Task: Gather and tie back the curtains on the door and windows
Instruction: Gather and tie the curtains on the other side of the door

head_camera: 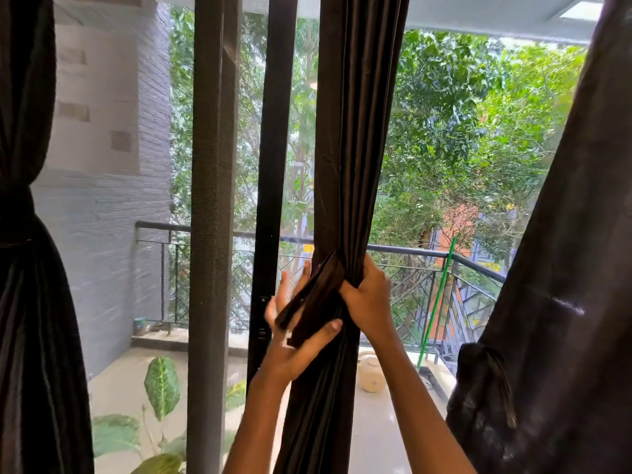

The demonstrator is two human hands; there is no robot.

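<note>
A dark brown curtain [355,131] hangs gathered into a narrow column in front of the glass door. My right hand [367,295] grips the bunched curtain at about railing height. My left hand [294,340] holds a flat dark tie-back strap [313,302] across its palm, thumb pressed on the strap's lower end, the other fingers spread. The strap runs up to the bunch beside my right hand. At the left edge another dark curtain [24,302] hangs cinched with a tie. A third dark curtain [554,268] on the right is gathered and knotted low down.
Dark door frames [273,165] and a mesh screen panel [212,200] stand left of the middle curtain. Beyond the glass lie a balcony railing [410,249], a green pole [437,299], a cream pot [369,374] and leafy plants [160,384].
</note>
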